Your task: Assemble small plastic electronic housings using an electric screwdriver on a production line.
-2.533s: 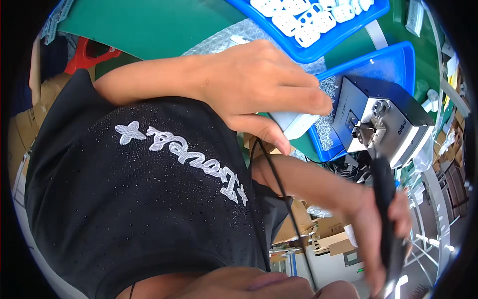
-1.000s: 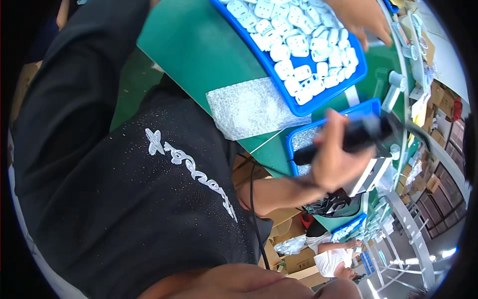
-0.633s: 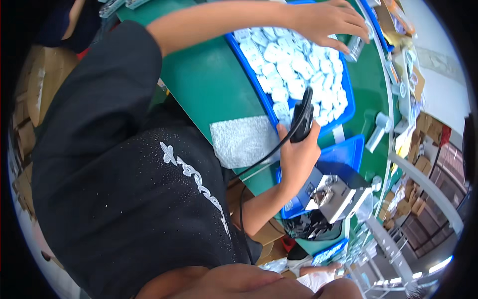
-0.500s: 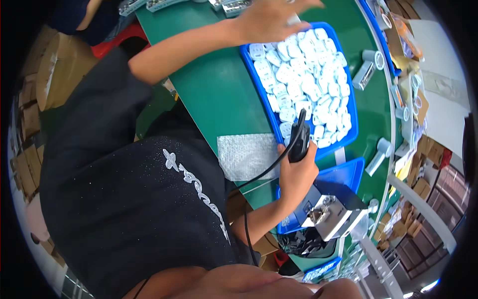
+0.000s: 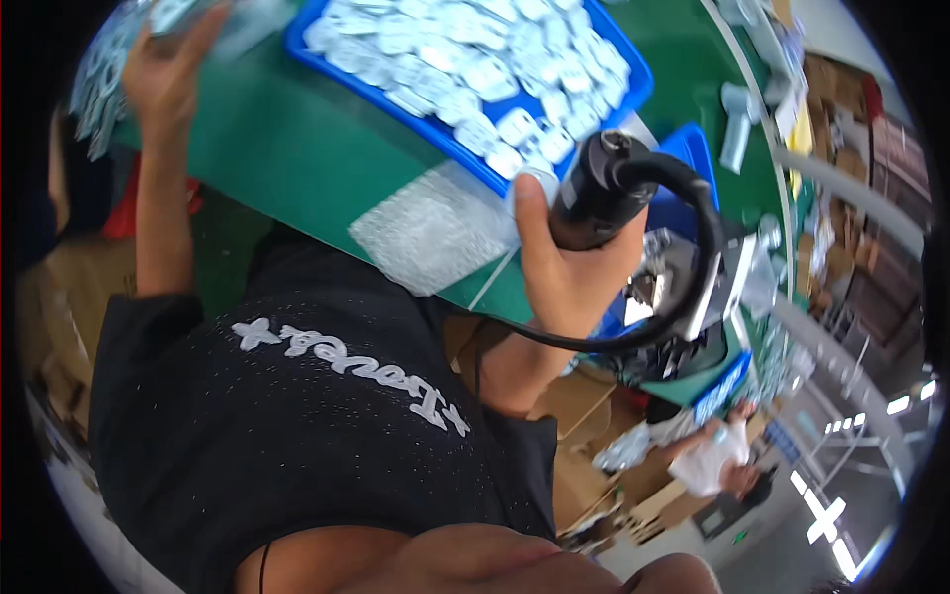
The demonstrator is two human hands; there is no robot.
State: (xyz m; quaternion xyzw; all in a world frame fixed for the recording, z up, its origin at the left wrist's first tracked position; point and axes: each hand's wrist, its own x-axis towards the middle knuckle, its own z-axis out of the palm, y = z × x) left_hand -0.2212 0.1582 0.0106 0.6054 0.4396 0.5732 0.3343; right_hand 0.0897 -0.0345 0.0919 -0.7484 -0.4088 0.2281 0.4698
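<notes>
In my right hand [image 5: 584, 277] is a black corded tool [image 5: 606, 188], which looks like an electric screwdriver. Its thick cable loops down across the wrist. The hand is closed around the body, near the near corner of a blue tray [image 5: 396, 111]. Heaped in that tray are many small white plastic parts [image 5: 475, 74]. Far to the left, at the picture's top edge, my left hand [image 5: 163, 84] pinches a pale plastic piece [image 5: 176, 14], partly cut off and blurred. Close to it lies a stack of pale plastic pieces [image 5: 99, 84].
A sheet of bubble wrap [image 5: 426, 233] lies at the near edge of the green table [image 5: 247, 178]. Right of the tool are a second blue bin [image 5: 690, 148] and a metallic box-like device [image 5: 717, 287]. A white cylindrical part [image 5: 737, 124] lies farther right. Another person [image 5: 712, 460] is in the background.
My left hand has swung from above the tray to the far left, beside the stack. My right hand has come up closer with the tool. The whole view has turned.
</notes>
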